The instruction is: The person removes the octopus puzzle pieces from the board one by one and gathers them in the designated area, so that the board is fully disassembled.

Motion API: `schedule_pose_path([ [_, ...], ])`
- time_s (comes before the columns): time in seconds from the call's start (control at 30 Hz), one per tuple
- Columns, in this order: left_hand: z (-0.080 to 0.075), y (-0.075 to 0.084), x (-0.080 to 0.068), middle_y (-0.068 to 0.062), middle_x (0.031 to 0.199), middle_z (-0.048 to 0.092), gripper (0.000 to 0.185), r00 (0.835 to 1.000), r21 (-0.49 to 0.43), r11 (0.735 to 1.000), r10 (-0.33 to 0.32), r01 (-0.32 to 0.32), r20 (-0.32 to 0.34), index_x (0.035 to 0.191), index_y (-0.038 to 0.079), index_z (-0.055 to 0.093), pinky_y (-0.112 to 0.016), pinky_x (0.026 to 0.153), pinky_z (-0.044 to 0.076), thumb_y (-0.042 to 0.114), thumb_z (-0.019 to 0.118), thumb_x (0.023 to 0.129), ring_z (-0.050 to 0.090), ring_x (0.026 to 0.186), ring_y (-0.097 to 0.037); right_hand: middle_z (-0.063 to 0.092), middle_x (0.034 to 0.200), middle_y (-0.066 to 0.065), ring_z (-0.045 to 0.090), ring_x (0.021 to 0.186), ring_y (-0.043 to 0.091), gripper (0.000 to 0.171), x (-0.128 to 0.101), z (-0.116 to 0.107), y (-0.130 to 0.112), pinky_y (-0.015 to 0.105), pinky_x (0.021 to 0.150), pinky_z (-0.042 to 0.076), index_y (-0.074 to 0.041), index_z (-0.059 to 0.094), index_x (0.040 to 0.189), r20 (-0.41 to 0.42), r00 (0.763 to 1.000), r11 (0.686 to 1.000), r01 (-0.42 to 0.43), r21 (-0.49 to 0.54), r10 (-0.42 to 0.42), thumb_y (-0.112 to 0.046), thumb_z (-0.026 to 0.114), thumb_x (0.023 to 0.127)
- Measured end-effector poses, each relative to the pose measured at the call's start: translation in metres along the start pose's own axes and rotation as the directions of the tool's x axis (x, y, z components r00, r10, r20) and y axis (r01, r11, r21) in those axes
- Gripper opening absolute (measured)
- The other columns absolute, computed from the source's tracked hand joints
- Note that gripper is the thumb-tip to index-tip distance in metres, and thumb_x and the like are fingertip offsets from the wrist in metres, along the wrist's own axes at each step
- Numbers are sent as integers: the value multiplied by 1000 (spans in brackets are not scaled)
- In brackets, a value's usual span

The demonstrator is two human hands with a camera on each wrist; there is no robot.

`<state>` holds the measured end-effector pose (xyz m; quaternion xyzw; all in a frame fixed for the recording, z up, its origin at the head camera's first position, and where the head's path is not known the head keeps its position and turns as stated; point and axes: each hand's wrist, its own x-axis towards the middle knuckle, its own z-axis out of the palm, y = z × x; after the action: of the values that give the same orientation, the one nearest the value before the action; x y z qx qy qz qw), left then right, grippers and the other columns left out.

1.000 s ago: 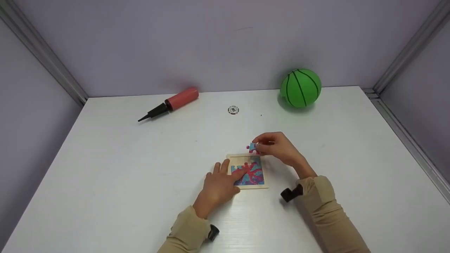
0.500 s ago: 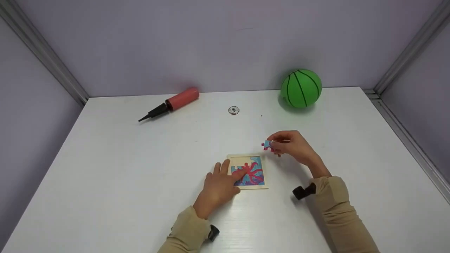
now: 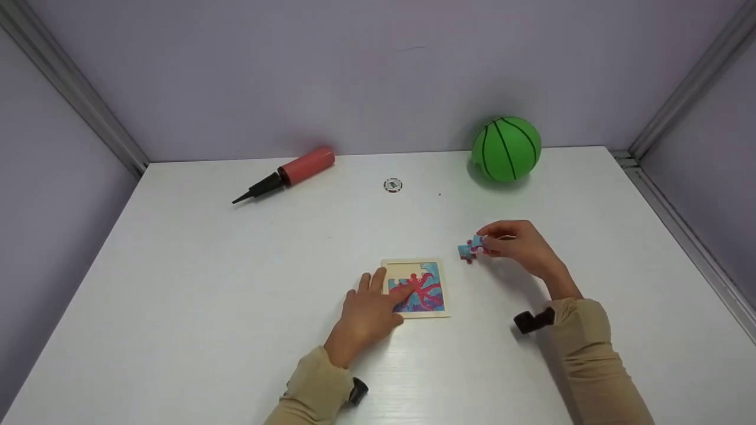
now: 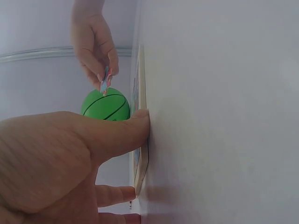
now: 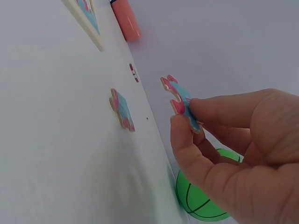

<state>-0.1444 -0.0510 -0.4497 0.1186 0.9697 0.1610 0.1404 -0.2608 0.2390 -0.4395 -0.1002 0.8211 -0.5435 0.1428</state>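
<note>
My right hand [image 3: 522,248] pinches a blue and pink jigsaw piece [image 5: 180,100] between thumb and fingertips, raised above the table. Under it a second jigsaw piece [image 5: 122,109] lies on the white surface, partly overlapped by the held one in the head view. My left hand [image 3: 369,307] rests on a small wooden-framed jigsaw puzzle [image 3: 431,292] with a pink octopus picture. Its index finger lies across the picture, with the thumb at the near edge and other fingers at the left rim. Bare wood shows in the frame's upper left part.
At the back left lies a red and black hand pump [image 3: 304,168]. A green ball [image 3: 506,149] with black lines sits at the back right. Between them lies a round patterned chip [image 3: 393,185]. Pale walls enclose the white table [image 3: 207,295].
My right hand has moved right with its jigsaw piece, away from the puzzle frame, and more of the second piece on the table now shows. The left hand has stayed put.
</note>
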Motion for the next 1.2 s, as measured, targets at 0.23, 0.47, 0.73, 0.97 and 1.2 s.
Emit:
schedule_pose_path([
  [0.23,-1,0,0,-17,152,26,56,1000,3,1000,-1,1,7,143,32,47,-59,103,32,26,63,89,24,138,-41,60,107,15,62,84,12,26,-3,-17,12,24,77,53,6,64,115,-33,998,998,-56,-42,55,-8,61,93],
  [0.47,0,-1,-1,-17,152,26,55,1000,2,1000,4,-4,2,142,31,48,-60,103,30,25,63,89,24,139,-42,59,110,18,62,85,9,27,-6,-31,27,23,78,53,9,62,116,-34,997,996,-67,-63,65,-5,60,93],
  [0.73,0,-1,-2,-17,152,26,54,1000,-12,1000,8,-8,-13,141,29,50,-61,103,30,23,62,89,23,139,-43,61,106,18,62,82,10,27,-5,-34,30,21,73,52,8,63,115,-46,995,987,-93,-134,88,-8,59,94],
  [0.97,0,-1,-2,-17,152,26,55,1000,-8,1000,6,-6,-14,142,29,49,-60,103,30,25,63,90,24,138,-42,65,101,15,62,79,11,27,-6,-30,27,22,69,51,7,64,113,-97,990,971,-119,-207,101,-8,62,92],
  [1.2,0,0,-2,-17,153,25,57,1000,-25,1000,-12,12,1,143,31,48,-60,104,29,24,63,88,23,139,-42,65,97,12,56,78,16,26,-5,-26,24,26,64,47,2,68,108,-165,981,939,-146,-311,98,-14,67,88],
])
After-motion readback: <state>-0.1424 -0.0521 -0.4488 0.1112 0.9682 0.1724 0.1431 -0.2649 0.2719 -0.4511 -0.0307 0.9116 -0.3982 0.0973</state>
